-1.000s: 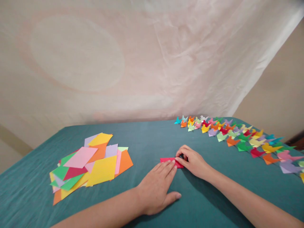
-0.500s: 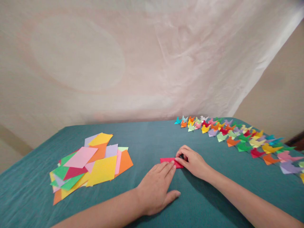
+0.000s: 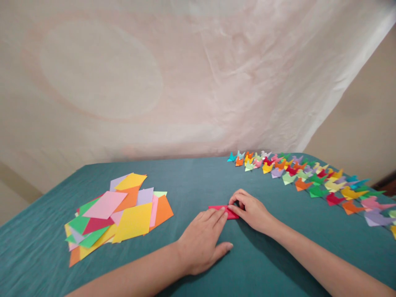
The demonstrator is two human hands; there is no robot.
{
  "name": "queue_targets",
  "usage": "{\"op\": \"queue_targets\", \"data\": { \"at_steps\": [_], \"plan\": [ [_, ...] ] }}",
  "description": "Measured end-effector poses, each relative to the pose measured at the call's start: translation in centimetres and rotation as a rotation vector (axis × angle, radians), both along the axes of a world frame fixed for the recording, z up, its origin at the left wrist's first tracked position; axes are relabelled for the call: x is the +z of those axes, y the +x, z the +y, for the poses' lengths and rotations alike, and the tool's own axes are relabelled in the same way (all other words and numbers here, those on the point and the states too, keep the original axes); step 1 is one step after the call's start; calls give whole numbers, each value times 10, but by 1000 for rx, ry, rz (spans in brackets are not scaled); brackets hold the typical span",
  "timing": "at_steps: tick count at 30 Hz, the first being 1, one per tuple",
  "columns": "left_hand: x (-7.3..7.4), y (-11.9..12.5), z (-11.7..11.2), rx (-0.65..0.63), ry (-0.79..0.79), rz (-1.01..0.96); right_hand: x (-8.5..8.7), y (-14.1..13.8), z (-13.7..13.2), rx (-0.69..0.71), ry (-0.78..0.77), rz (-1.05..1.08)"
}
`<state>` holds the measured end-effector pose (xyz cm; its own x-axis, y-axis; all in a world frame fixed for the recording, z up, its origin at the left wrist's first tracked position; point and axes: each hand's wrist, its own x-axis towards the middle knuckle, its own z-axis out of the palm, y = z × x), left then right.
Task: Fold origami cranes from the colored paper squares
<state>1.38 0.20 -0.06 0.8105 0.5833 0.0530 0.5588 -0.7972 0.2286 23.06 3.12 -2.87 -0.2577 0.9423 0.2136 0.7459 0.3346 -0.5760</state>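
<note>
A folded strip of red paper (image 3: 231,214) lies on the dark green cloth in front of me. My left hand (image 3: 204,239) rests flat with its fingers stretched out, the fingertips pressing on the left part of the strip and the thumb held apart. At the strip's right end, my right hand (image 3: 250,209) pinches the paper between thumb and index finger, the other fingers curled in. The left fingers cover part of the strip's lower edge.
Loose paper sheets (image 3: 136,222) in several colours lie in an untidy pile on the left. Rows of small folded paper birds (image 3: 303,184) stand along the right side. The cloth-covered table (image 3: 185,177) ends at a pale hanging sheet (image 3: 192,82).
My left hand has slid slightly left along the red paper. My right hand keeps its pinch in the same place.
</note>
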Motion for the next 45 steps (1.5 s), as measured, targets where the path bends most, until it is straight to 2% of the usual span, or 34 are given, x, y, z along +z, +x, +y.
{"op": "queue_targets", "data": {
  "at_steps": [14,20,25,28,31,35,45],
  "plan": [
    [2,-1,8,35,59,13,1,-1,-1,-7,0,10],
    [2,-1,13,19,106,21,-4,0,1,-3,18,40],
    [4,-1,13,15,123,27,-1,1,-7,41,184,138],
    [4,-1,12,10,132,28,6,0,-18,181,308,20],
    [3,-1,12,9,143,29,11,-3,-26,262,358,-137],
    [3,-1,12,1,153,33,10,-6,-29,290,379,-257],
    [2,1,12,-1,166,51,3,-8,-28,308,417,-345]
  ]
}}
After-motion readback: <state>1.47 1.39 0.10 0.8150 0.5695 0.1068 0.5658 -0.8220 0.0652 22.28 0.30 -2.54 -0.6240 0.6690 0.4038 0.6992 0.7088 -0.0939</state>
